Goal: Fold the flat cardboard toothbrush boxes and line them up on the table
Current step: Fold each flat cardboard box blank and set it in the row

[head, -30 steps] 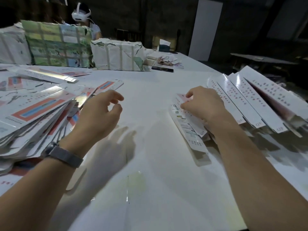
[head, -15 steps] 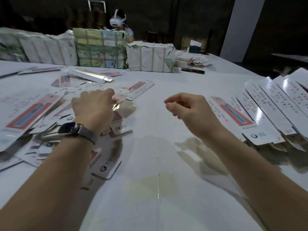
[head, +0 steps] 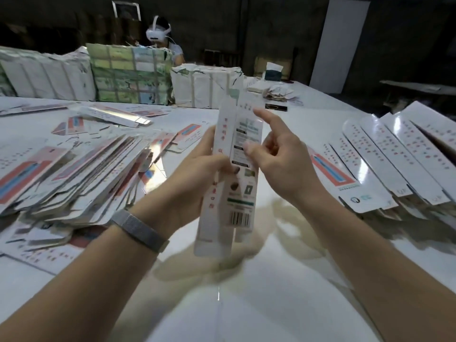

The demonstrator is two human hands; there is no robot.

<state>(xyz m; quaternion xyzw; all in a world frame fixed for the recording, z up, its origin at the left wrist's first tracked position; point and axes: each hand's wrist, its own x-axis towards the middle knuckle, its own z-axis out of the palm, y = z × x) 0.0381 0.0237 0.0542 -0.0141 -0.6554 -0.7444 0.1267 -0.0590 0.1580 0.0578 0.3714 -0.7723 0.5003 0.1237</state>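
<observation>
A long white toothbrush box stands almost upright in mid-air above the table, its printed back and barcode facing me. My left hand grips its left edge at mid-height. My right hand touches the box's right side with thumb and bent fingers, the index finger pointing up. A thick pile of flat boxes with red and blue print lies at the left. A row of folded boxes lies side by side at the right.
The white table has bare surface in front of me. Wrapped bundles stand along the far edge. A person wearing a white headset sits behind them. A dark phone and paper scraps lie at the back right.
My left hand has taken one flat box from the pile and lifted it upright in front of me. My right hand has come in from the right to meet it.
</observation>
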